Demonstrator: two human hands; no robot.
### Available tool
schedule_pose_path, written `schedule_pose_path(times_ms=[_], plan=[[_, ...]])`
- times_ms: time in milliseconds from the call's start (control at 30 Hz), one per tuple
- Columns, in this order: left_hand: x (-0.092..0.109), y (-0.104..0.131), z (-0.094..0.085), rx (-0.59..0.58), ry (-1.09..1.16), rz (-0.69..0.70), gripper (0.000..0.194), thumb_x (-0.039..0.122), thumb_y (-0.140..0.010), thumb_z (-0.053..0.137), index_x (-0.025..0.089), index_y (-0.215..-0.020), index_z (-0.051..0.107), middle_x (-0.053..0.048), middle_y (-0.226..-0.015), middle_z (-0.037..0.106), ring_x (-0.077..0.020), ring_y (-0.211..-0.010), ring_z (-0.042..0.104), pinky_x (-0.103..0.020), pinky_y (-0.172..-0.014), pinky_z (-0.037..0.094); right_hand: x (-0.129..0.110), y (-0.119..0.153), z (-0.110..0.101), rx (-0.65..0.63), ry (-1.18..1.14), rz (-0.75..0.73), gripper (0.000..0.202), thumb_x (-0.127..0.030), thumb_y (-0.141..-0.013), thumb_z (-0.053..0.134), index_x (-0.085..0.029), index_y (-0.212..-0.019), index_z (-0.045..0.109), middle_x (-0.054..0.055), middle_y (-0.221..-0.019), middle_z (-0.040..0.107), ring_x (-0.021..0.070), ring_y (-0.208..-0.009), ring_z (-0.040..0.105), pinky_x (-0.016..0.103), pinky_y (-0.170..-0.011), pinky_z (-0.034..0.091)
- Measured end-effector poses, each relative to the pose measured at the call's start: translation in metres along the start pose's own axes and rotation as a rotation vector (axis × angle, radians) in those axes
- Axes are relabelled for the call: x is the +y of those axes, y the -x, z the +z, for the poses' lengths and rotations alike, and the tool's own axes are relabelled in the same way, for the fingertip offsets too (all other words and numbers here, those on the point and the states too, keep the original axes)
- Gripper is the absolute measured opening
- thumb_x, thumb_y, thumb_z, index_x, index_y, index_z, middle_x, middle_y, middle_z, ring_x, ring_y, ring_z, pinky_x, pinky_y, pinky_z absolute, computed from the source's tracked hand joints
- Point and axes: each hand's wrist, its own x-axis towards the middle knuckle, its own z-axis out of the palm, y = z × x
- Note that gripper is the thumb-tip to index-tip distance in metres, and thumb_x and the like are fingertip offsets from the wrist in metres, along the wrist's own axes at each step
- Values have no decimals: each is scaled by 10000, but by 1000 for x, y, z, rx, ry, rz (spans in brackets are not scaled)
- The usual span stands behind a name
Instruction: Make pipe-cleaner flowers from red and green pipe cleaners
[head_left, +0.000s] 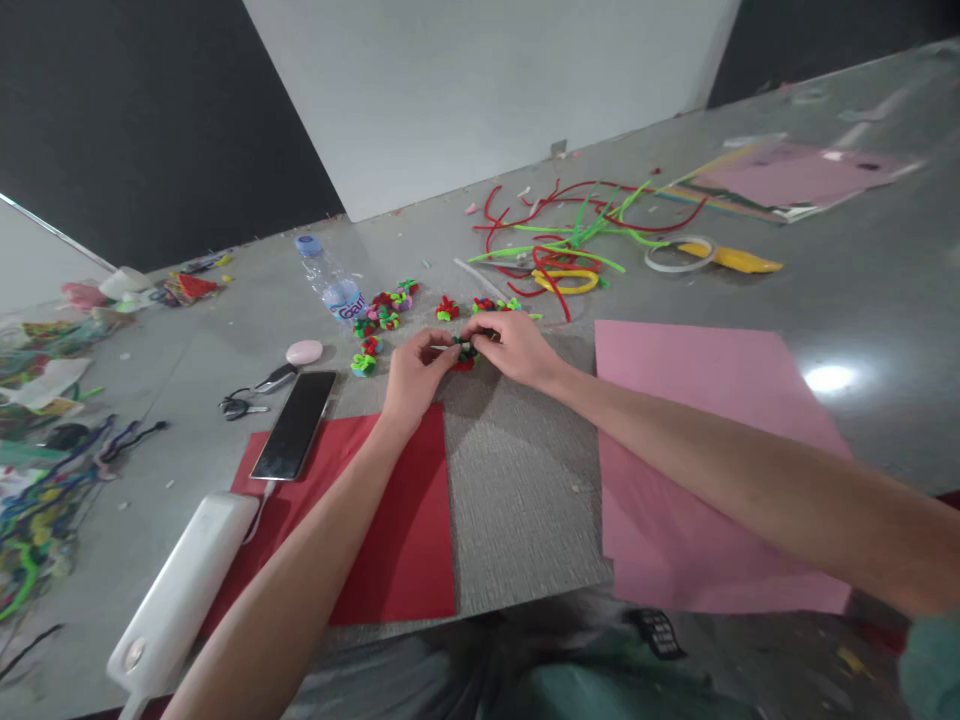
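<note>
Left hand [417, 378] and right hand [517, 347] meet over the desk [517, 500], their fingers pinched narrowly on one small green-and-red fuzzy piece [466, 362], partly hidden by the fingertips. Beyond them to the left stands one clear plastic bottle [330, 285] with a blue cap and a printed label; how much liquid it holds, I cannot tell. At the far right lies one clear flat wrapper [801, 213] with pink sheeting showing in it.

Beside the bottle sits a loose cluster of multicoloured fuzzy balls [388, 318], too crowded to count surely; one red-and-green fuzzy ball [447, 309] lies apart, with a few more just behind the right hand. Farther back are tangled red and green fuzzy stems [585, 232], uncountable, and one yellow-handled pair of scissors [566, 290] among them. Right of these are one white ring [679, 270] and one yellow tool [744, 261].

One black phone [295, 425] overlaps one red sheet [409, 530], near one white power bank [184, 590] and one pale pink oval [304, 352]. Pink sheets [697, 400] lie under the right forearm.
</note>
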Motion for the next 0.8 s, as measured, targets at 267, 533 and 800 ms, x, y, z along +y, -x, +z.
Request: schedule_pose_path(times_ms=[267,533,800], plan=[[0,-1,1,-1,47,-21,169,265,-821,823,211,-949,727,-11,-866,751,-149,-762,697,-256,-664,534,-1,0,-2,-13,3,-74,226,-123,-863,525,-191,-882,739,42,-877,776,169,-759,628,307,-757,422],[-2,-1,0,-49,42,-43,170,303,-841,813,195,-968,782,-24,-858,787,-164,-772,723,-262,-679,528,-2,2,-2,-2,11,-146,206,-109,-869,518,-211,-924,689,37,-925,769,183,-824,651,321,-794,439],[-1,0,0,-47,39,-60,143,288,-838,817,193,-943,797,-22,-838,775,-153,-749,691,-259,-676,498,-8,4,-2,7,25,-242,188,-113,-904,494,-230,-954,633,47,-993,765,195,-909,666,331,-846,460]])
